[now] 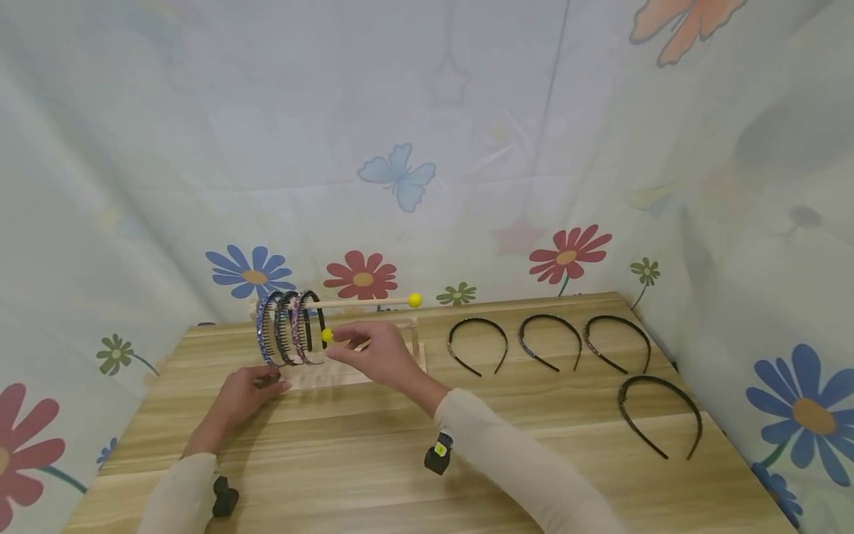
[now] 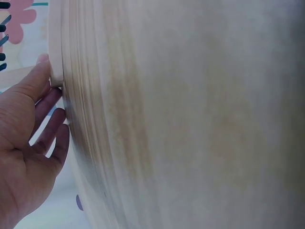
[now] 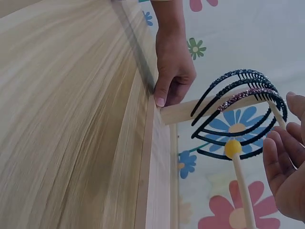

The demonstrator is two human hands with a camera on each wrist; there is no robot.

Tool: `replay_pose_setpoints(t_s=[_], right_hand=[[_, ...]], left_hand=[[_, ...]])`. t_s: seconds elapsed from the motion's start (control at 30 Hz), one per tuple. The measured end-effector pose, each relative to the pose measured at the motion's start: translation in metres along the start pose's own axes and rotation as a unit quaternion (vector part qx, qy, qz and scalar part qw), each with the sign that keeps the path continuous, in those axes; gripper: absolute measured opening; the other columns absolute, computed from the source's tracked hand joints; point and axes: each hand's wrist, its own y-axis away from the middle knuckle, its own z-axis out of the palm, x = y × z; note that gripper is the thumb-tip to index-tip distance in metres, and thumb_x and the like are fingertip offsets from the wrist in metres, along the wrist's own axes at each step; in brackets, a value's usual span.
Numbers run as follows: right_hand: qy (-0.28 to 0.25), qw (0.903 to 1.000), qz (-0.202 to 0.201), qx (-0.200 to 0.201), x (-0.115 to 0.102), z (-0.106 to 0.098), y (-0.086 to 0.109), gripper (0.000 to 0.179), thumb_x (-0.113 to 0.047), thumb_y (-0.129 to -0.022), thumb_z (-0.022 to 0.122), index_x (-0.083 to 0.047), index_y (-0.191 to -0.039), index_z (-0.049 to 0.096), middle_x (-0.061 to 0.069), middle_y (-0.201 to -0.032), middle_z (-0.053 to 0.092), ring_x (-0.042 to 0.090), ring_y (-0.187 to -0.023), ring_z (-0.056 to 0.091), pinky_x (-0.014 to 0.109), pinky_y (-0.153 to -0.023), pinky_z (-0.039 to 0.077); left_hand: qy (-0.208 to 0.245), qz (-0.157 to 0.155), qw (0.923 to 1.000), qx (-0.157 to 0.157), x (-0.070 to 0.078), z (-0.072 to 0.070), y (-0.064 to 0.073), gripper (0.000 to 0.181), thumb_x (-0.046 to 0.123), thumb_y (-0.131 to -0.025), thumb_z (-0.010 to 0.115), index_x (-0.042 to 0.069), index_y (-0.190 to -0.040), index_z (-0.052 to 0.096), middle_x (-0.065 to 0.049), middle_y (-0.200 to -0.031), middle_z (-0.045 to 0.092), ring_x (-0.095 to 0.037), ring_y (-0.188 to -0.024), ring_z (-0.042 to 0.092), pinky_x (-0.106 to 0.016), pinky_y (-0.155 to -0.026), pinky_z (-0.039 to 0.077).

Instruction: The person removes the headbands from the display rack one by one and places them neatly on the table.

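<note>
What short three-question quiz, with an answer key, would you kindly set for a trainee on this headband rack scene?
1. How many headbands are on the table, off the rack?

2. True or false: the left hand is touching the rack's base.

3. What colour are the two balls on the rack?
(a) red
(b) yellow
(c) blue

Key:
1. Four
2. True
3. (b) yellow
</note>
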Motion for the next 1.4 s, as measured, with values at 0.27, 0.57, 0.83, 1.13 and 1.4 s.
replay_pose_setpoints(t_s=[0.27,0.57,0.83,1.13,1.4], right_hand=[[-0.008,0.9998,0.008,-0.014,-0.003,0.023,-0.016,0.038,-0.038,-0.093,0.077,-0.016,-0.123,0.074,-0.005,-0.11,0.076,0.0,-0.089,0.066,0.019,-0.076,0.056],[-0.007,0.9991,0.035,-0.022,-0.007,0.041,-0.024,0.039,-0.037,-0.092,0.079,-0.015,-0.123,0.074,-0.011,-0.105,0.076,-0.003,-0.088,0.064,0.017,-0.077,0.055],[0.01,0.9992,0.033,-0.02,-0.009,0.049,-0.028,0.034,-0.035,-0.091,0.079,-0.014,-0.118,0.076,-0.013,-0.097,0.075,-0.004,-0.084,0.063,0.015,-0.075,0.054],[0.039,0.9987,0.028,-0.014,-0.01,0.053,-0.031,0.029,-0.033,-0.091,0.079,-0.013,-0.113,0.077,-0.013,-0.09,0.073,-0.004,-0.081,0.061,0.013,-0.072,0.053],[0.04,0.9987,0.031,-0.004,-0.011,0.051,-0.03,0.026,-0.029,-0.093,0.077,-0.013,-0.114,0.076,-0.011,-0.092,0.074,-0.003,-0.081,0.061,0.014,-0.069,0.053]], left_hand=[[0.0,-0.001,1.0,0.002,0.0,-0.001,0.0,0.039,0.034,-0.095,0.075,0.0,-0.115,0.074,-0.021,-0.113,0.074,-0.042,-0.107,0.07,-0.058,-0.09,0.055],[0.005,-0.006,1.0,-0.003,-0.002,0.0,-0.001,0.04,0.037,-0.095,0.075,0.003,-0.115,0.074,-0.019,-0.113,0.074,-0.04,-0.108,0.07,-0.058,-0.091,0.055],[0.007,-0.008,0.9999,-0.004,-0.002,0.0,-0.001,0.041,0.037,-0.095,0.075,0.002,-0.116,0.074,-0.02,-0.114,0.074,-0.04,-0.107,0.07,-0.057,-0.09,0.056],[0.008,-0.018,0.9998,-0.007,0.0,0.0,-0.001,0.04,0.035,-0.095,0.075,0.002,-0.116,0.073,-0.019,-0.115,0.074,-0.04,-0.108,0.07,-0.056,-0.091,0.056],[0.007,-0.025,0.9996,-0.007,0.001,-0.001,0.0,0.041,0.036,-0.095,0.075,0.0,-0.116,0.073,-0.02,-0.115,0.074,-0.039,-0.107,0.07,-0.056,-0.091,0.056]])
